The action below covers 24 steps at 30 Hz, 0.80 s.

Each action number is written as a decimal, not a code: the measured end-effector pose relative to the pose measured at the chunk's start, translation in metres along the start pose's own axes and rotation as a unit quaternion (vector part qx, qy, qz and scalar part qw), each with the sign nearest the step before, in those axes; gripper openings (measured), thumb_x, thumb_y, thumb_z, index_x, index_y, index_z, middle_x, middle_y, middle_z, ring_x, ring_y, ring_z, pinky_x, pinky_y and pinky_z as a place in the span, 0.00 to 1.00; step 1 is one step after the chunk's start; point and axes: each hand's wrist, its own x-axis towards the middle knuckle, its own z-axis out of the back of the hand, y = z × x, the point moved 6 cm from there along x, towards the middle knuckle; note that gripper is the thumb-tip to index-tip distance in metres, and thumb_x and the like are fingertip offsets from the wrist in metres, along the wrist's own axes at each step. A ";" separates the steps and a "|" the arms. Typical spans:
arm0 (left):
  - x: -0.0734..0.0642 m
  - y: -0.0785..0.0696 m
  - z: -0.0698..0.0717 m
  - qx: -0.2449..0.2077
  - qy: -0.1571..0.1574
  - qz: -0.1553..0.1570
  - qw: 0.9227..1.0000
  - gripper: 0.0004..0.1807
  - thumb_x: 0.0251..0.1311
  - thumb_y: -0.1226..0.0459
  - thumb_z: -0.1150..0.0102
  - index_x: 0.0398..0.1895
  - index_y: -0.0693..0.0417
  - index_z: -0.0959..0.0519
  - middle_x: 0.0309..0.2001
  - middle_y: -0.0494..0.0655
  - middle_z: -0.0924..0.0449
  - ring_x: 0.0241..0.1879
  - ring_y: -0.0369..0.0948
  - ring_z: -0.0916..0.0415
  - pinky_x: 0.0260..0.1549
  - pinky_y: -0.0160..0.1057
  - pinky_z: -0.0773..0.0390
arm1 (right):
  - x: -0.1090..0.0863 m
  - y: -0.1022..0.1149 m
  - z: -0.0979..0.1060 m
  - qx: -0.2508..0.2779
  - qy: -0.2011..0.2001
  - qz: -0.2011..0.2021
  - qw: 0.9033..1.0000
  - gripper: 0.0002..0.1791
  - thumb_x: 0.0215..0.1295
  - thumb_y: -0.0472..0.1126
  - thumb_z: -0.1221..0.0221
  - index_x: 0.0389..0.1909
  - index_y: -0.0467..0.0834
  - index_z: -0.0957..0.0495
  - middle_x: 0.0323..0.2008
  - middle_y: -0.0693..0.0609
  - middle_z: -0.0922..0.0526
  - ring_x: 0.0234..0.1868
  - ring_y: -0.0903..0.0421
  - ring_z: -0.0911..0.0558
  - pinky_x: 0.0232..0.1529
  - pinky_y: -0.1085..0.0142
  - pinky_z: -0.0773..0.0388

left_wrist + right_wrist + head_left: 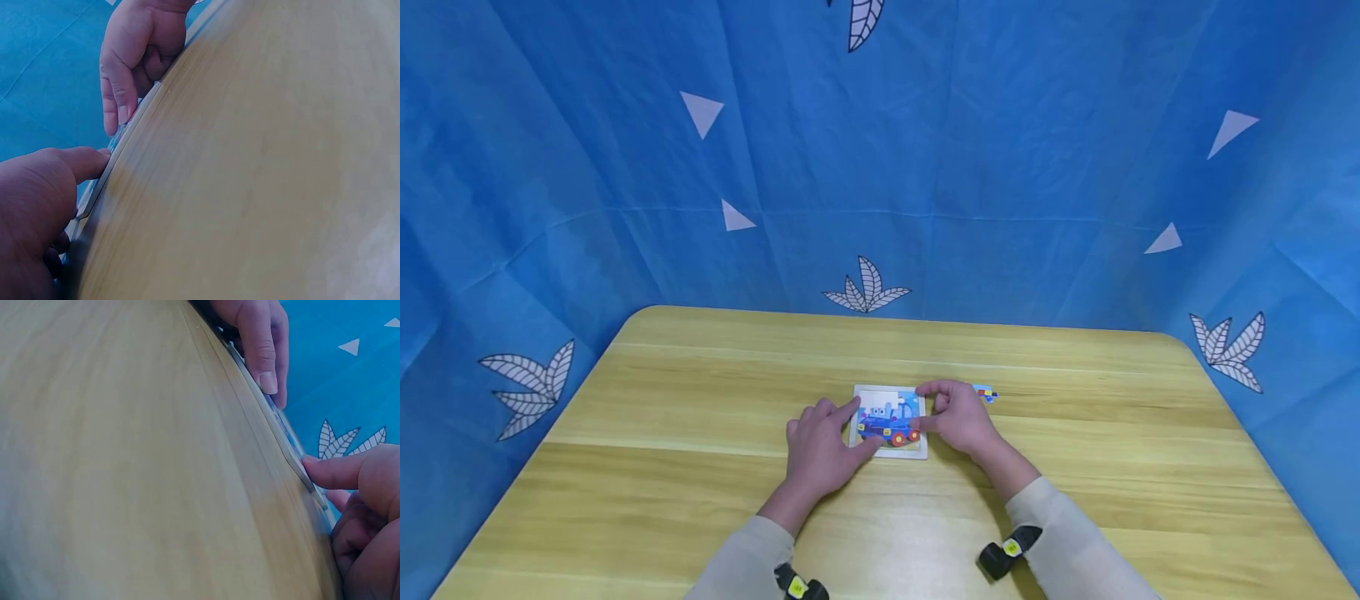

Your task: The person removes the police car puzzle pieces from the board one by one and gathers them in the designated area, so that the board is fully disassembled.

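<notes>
A small jigsaw puzzle [887, 429] with a blue cartoon train lies in a white-rimmed tray [922, 450] on the table. Its upper left part shows a pale bare patch. My left hand [823, 450] rests at the tray's left side, thumb on the lower edge of the picture and fingertips near the upper left corner. From the right, my right hand [958, 417] pinches a piece at the picture's upper right between thumb and index finger, its other fingers curled. Both wrist views show the thumbs on the puzzle's surface, my left thumb [87, 162] and my right thumb [334, 472].
A loose puzzle piece [986, 392] lies just behind my right hand, partly covered by it. The wooden table [700, 400] has rounded far corners. Behind it hangs a blue cloth [1037, 167] with white triangles and leaves.
</notes>
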 end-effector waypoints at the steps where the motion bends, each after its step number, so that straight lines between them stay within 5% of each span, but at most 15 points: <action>1: 0.000 0.000 0.000 0.000 0.000 0.000 1.000 0.41 0.54 0.38 0.33 0.67 0.48 0.24 0.43 0.45 0.27 0.40 0.44 0.32 0.40 0.46 0.41 | 0.000 0.000 0.000 0.003 0.000 0.000 1.000 0.23 0.50 0.28 0.26 0.49 0.39 0.18 0.18 0.54 0.44 0.19 0.56 0.43 0.31 0.62 0.37; 11: 0.000 -0.002 0.002 -0.004 -0.001 -0.001 1.000 0.40 0.53 0.38 0.32 0.67 0.48 0.24 0.42 0.45 0.27 0.40 0.44 0.33 0.41 0.47 0.41 | 0.001 -0.001 0.000 0.029 0.005 0.005 1.000 0.25 0.49 0.24 0.27 0.50 0.40 0.21 0.20 0.54 0.42 0.22 0.55 0.40 0.36 0.61 0.33; 24: 0.001 -0.001 0.000 -0.002 0.002 0.003 1.000 0.41 0.53 0.38 0.33 0.67 0.48 0.24 0.41 0.44 0.28 0.39 0.44 0.34 0.40 0.46 0.41 | 0.006 0.001 -0.003 -0.072 0.009 0.034 0.997 0.23 0.60 0.36 0.31 0.57 0.49 0.18 0.14 0.56 0.39 0.14 0.57 0.40 0.19 0.65 0.42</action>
